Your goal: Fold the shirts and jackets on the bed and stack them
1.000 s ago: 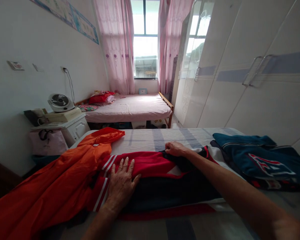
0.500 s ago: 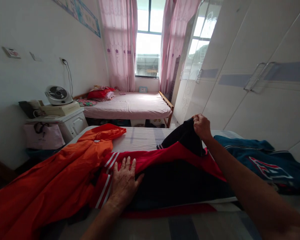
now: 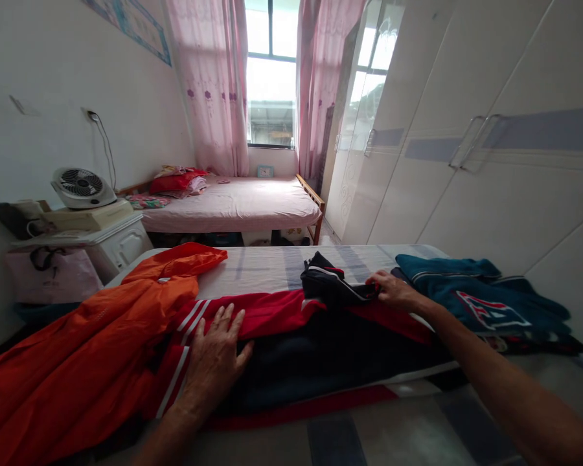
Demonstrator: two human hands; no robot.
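Note:
A navy and red jacket [image 3: 291,362] with white-striped cuffs lies spread on the near bed in front of me. My left hand [image 3: 216,356] rests flat on it beside the white stripes, fingers spread. Farther right, my right hand [image 3: 393,291] pinches the edge of a dark, white-trimmed part of the jacket, which is folded over the red sleeve. An orange jacket [image 3: 126,330] touches the striped cuffs on the left. To the right of my right hand lies a folded teal garment [image 3: 486,304] with a large letter A.
The near bed [image 3: 257,265] has a white and blue sheet. Beyond it stands a second bed [image 3: 252,200] with a pink sheet. A fan [image 3: 83,186] sits on boxes on a white cabinet [image 3: 126,243] at left; a tall wardrobe [image 3: 466,194] lines the right.
My right hand has come down and toward me, laying the raised dark part over the red sleeve. My left hand stays flat on the jacket. The view has shifted slightly right.

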